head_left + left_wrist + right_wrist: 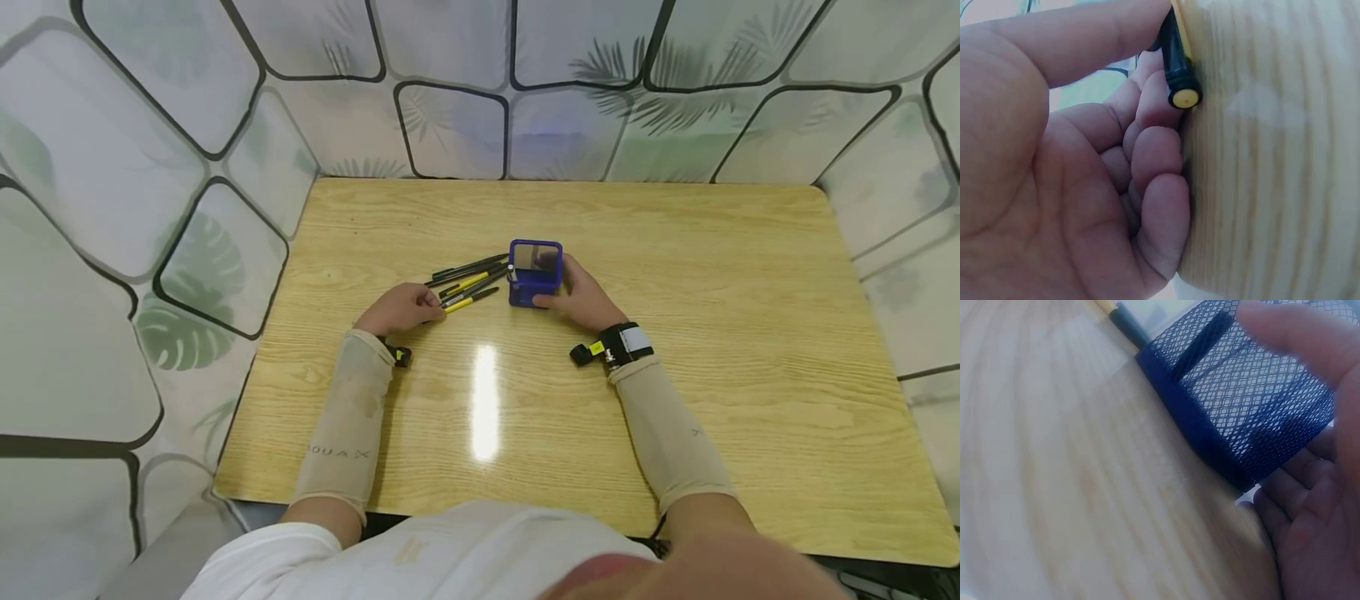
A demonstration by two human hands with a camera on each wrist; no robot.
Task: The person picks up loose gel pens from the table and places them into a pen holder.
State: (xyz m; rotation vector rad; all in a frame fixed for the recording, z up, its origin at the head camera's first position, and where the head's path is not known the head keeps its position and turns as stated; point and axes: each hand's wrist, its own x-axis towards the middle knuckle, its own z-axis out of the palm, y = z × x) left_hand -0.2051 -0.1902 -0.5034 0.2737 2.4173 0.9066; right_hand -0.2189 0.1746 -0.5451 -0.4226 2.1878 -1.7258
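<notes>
My left hand point(405, 308) is at the near end of a loose bunch of pens point(468, 268) on the table. Its thumb and fingers pinch the end of a yellow and black pen point(1177, 59), and its other fingers are curled against the wood. A blue mesh pen holder point(536, 290) stands just right of the pens. My right hand point(588, 297) grips this holder from its right side, thumb at the near face and fingers around the far side. Through the mesh in the right wrist view, a dark stick-like shape point(1204, 344) shows.
The wooden table point(720, 350) reaches a patterned wall point(450, 125) at the back, with more panels at both sides. A bright light reflection lies on the wood between the forearms. Each wrist wears a strapped camera, such as the right wrist camera point(581, 355).
</notes>
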